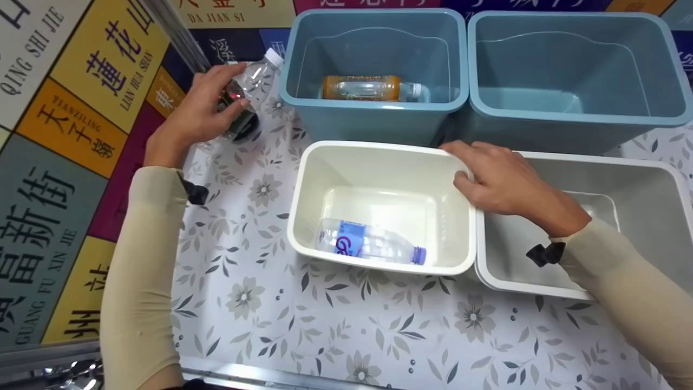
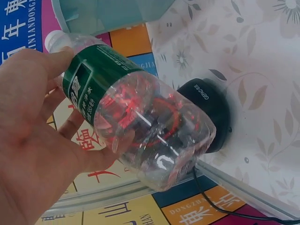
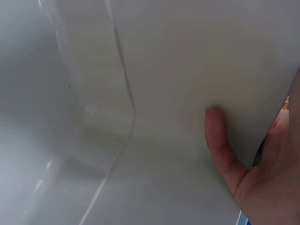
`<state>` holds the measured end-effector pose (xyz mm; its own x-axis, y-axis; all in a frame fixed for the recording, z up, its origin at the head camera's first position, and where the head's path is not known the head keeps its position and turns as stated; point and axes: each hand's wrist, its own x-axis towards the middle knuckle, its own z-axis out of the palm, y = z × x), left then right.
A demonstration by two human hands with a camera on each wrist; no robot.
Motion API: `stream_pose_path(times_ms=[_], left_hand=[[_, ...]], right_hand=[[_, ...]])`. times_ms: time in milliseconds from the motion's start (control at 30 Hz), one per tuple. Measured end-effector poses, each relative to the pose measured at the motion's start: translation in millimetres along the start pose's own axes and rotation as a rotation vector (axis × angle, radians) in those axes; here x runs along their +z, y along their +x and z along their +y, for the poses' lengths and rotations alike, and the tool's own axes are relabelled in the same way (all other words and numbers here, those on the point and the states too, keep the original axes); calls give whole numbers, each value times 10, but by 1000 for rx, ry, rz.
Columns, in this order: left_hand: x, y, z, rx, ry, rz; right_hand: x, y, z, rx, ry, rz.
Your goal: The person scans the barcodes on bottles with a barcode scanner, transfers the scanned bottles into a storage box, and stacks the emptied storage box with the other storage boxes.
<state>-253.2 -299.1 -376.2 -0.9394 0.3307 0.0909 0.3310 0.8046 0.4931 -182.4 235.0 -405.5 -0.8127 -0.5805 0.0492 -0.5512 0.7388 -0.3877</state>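
Note:
My left hand [image 1: 200, 111] grips a clear plastic bottle [image 2: 154, 126] with a green label and white cap, fingers on one side and thumb on the other. The bottle is tilted over a round black device [image 2: 220, 117] with a cable; red light shows through the plastic. My right hand [image 1: 501, 181] holds the rim of the cream bin [image 1: 379, 162] at its back right corner. In the right wrist view, the thumb [image 3: 219, 138] lies against a pale bin wall. Inside the cream bin, a clear bottle [image 1: 373, 244] with a blue label and purple cap lies on its side.
A blue bin [image 1: 373, 108] behind holds a bottle with an orange label [image 1: 363, 88]. Beside it stands another blue bin [image 1: 579, 116], and a grey-white bin [image 1: 671, 179] adjoins the cream one at right. A lettered panel [image 1: 81, 135] borders the left side of the flowered tabletop [image 1: 260, 303].

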Motion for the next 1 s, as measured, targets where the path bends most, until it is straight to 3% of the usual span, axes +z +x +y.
stream_pose_path(times_ms=[100,267,400,1000], left_hand=[[1,9,-37,10,-27,-2],[-18,-19,-90,-48,-109,-1],[-32,-26,-127,-55,-149,20],[-16,-27,-118,-41,-174,48]], right_hand=[[-4,-4,-4,3,1,-2],[-11,-2,-12,1,1,-8],[-20,3,-14,-9,4,-5],[3,-2,-4,-13,6,9]])
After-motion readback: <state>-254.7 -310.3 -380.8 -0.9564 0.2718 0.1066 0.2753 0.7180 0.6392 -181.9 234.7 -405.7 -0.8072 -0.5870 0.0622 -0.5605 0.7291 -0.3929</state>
